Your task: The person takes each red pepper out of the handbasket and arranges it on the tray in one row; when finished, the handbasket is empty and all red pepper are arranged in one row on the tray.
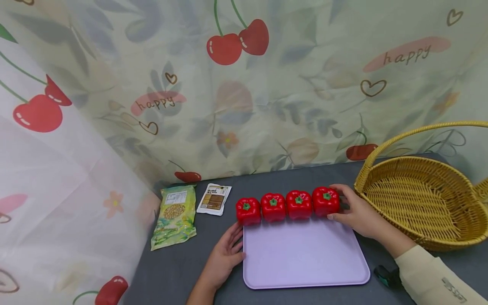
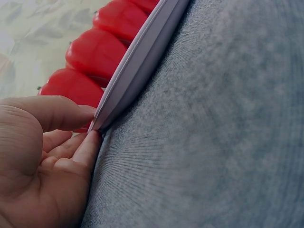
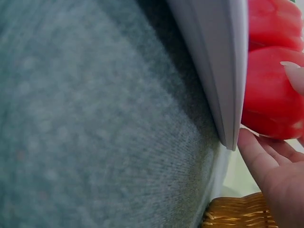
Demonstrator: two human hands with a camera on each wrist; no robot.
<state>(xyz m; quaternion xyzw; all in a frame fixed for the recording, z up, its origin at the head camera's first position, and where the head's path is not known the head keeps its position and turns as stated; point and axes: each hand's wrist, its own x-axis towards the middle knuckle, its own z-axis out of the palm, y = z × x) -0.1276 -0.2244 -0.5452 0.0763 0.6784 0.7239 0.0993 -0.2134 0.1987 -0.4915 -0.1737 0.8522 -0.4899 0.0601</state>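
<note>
Several shiny red bell peppers with green stems stand in a row along the far edge of a pale purple tray [image 1: 303,256]. My right hand [image 1: 360,214] holds the rightmost bell pepper [image 1: 324,203], thumb at its front and fingers round its right side. In the right wrist view the thumb lies against that pepper's red side. At the tray's left edge, my left hand [image 1: 221,259] pinches the rim between thumb and fingers, as the left wrist view shows. Just beyond those fingers stands the leftmost bell pepper [image 1: 248,215].
A yellow wicker basket [image 1: 409,235] with a tall handle stands at the right, beside the right forearm. Left of the tray lie a green-yellow packet [image 1: 173,216] and a small white-brown pouch [image 1: 214,199]. A black object [image 1: 386,277] is near the right sleeve. A printed curtain hangs behind.
</note>
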